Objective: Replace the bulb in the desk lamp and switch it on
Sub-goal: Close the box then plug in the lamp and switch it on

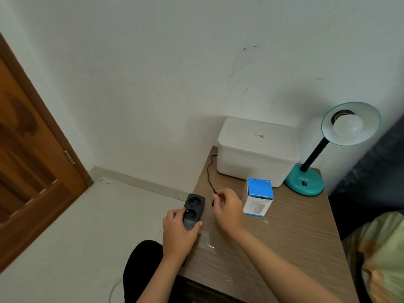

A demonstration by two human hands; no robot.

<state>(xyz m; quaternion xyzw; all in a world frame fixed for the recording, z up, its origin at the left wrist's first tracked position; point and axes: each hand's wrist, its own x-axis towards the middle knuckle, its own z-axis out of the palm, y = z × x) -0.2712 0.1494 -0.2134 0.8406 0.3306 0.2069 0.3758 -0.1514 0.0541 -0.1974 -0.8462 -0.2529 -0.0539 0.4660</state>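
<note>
Wood-grain table (284,237) — right hand (227,207) hides the cord's (209,171) plug end.

Left hand (178,231) gripping power strip (193,209), right hand (228,207) pinching lamp cord (209,171)

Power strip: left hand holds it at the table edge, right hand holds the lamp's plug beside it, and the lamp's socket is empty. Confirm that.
One thing is wrong: the lamp socket is not empty; a white bulb sits in it, as the head view shows. The left hand does hold the power strip, and the right hand the plug.
</note>
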